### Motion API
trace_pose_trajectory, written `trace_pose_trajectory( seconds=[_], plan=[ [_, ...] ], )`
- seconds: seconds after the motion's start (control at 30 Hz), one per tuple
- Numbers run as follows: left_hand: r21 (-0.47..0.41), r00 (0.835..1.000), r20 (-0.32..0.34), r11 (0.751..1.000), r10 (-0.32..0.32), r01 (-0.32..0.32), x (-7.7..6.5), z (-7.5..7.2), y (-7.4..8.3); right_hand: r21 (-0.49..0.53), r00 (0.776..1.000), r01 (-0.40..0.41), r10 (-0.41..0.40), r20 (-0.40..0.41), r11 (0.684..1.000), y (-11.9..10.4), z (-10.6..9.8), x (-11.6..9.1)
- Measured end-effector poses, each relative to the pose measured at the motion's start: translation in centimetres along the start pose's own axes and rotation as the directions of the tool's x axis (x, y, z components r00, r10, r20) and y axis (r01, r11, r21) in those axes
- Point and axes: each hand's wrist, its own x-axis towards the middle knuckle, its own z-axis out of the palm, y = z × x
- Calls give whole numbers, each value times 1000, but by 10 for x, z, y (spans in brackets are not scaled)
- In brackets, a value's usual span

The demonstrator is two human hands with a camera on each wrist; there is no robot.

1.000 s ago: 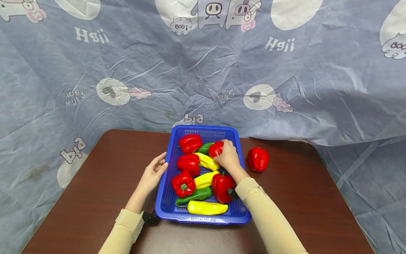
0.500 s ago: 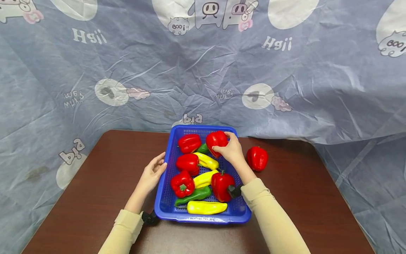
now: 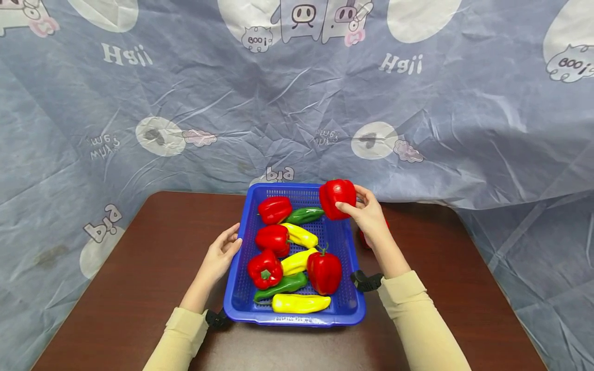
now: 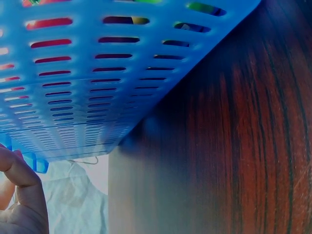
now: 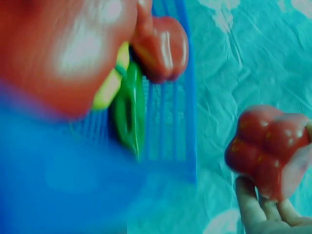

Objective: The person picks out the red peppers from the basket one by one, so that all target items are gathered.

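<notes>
My right hand (image 3: 369, 211) grips a red bell pepper (image 3: 337, 199) over the back right corner of the blue basket (image 3: 297, 320). In the right wrist view the fingers (image 5: 249, 197) hold this pepper (image 5: 263, 146) with its lobed bottom showing. My left hand (image 3: 220, 256) is at the basket's left rim, fingers loosely bent and fingertips right at the edge. A bent finger (image 4: 27, 183) of it shows by the rim in the left wrist view. Inside the basket lie several red bell peppers (image 3: 272, 240), green peppers (image 3: 303, 215) and yellow peppers (image 3: 301, 303).
Another red bell pepper (image 3: 364, 239) lies on the brown table (image 3: 153, 268) right of the basket, mostly hidden behind my right forearm. A grey-blue printed cloth (image 3: 260, 103) hangs behind the table. Black wrist straps (image 3: 366, 281) show at both cuffs.
My right hand has lifted the red bell pepper from the basket's back right and moved it rightward to the rim, uncovering a green pepper. The left hand stays at the rim.
</notes>
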Motion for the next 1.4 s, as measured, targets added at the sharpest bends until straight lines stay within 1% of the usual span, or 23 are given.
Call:
trace_pose_trajectory(
  seconds=[0.23, 0.4, 0.47, 0.63, 0.7, 0.9, 0.97, 1.03, 1.23, 1.3, 1.4],
  plan=[
    [3, 1000, -6, 1000, -4, 4, 0, 0, 0, 102, 998, -35, 39, -42, 994, 8, -37, -3],
    [0, 1000, 0, 1000, -6, 6, 0, 0, 0, 207, 996, -46, 62, -71, 977, 19, -62, -5],
    [-4, 1000, -1, 1000, -6, 6, 0, 0, 0, 234, 995, -42, 60, -75, 971, 25, -72, -6],
    [-9, 1000, -11, 1000, -2, 2, 0, 0, 0, 332, 995, -38, 66, -74, 943, 41, -94, -6],
    [-8, 1000, -10, 1000, -1, 1, 1, 0, -1, 374, 994, -39, 75, -80, 927, 48, -102, -6],
    [-3, 1000, -10, 1000, -10, 10, 1, 1, 0, 442, 988, -35, 99, -121, 896, 71, -123, -7],
    [-1, 1000, -12, 1000, -12, 12, 1, 1, 0, 457, 982, -41, 119, -145, 889, 78, -129, -8],
    [-2, 1000, -14, 1000, -9, 9, 1, 1, 0, 456, 975, -54, 146, -168, 888, 84, -134, -8],
    [-5, 1000, -18, 1000, -5, 5, 1, 2, 0, 421, 941, -119, 238, -242, 899, 101, -142, -7],
    [-4, 1000, -18, 1000, -5, 5, 1, 2, 0, 404, 930, -152, 269, -252, 902, 106, -143, -7],
    [-4, 1000, -14, 1000, -4, 4, 1, 1, 0, 380, 922, -186, 294, -250, 906, 114, -143, -6]
  ],
)
